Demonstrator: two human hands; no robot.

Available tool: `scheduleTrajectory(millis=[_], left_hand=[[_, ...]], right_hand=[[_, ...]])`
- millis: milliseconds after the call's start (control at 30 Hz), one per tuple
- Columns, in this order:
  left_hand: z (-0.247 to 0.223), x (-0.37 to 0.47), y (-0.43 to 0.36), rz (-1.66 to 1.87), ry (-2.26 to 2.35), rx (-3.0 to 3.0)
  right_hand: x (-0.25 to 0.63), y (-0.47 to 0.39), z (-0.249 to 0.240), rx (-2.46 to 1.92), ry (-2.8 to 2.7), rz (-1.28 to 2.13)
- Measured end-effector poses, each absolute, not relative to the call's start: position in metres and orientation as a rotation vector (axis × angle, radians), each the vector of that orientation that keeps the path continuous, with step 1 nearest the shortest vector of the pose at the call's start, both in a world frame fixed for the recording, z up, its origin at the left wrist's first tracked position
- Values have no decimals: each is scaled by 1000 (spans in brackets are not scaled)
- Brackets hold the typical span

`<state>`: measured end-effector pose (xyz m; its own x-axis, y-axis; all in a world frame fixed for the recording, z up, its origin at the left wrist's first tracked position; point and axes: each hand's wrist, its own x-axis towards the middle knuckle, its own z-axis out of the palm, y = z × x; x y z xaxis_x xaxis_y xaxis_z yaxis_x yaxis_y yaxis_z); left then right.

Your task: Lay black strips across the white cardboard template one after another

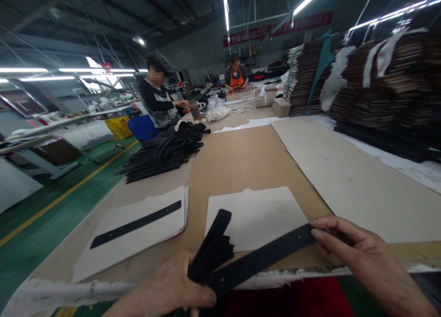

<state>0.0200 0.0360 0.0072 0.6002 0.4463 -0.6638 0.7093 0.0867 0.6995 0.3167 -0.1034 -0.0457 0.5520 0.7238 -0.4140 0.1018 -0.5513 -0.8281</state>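
At the table's front edge my left hand (179, 282) is closed round a fanned bundle of black strips (215, 248) and one end of a single black strip (265, 259). The other end of that strip is pinched between the thumb and fingers of my right hand (351, 241). The strip is stretched between both hands, with small light dots near its ends. Behind it a pale board (255, 211) lies flat. To the left, another black strip (138, 224) rests diagonally on a stack of pale boards (113, 252).
A pile of black strips (165, 147) lies at the table's back left. Large pale sheets (344, 174) cover the right side, below tall bundled stacks (372, 87). Two people (158, 96) are farther back, near a plastic bag (217, 109) and cardboard boxes (280, 107).
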Motion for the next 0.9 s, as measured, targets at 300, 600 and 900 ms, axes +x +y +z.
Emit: scheduleTrajectory(millis=[300, 600, 900], left_hand=[[-18, 43, 63, 247, 1486, 1691], [-39, 49, 76, 202, 1571, 1834], [-40, 54, 79, 194, 1659, 1800]], right_hand=[[332, -50, -66, -2147, -759, 790], [333, -37, -73, -2182, -716, 757], [329, -38, -74, -2226, -736, 699]])
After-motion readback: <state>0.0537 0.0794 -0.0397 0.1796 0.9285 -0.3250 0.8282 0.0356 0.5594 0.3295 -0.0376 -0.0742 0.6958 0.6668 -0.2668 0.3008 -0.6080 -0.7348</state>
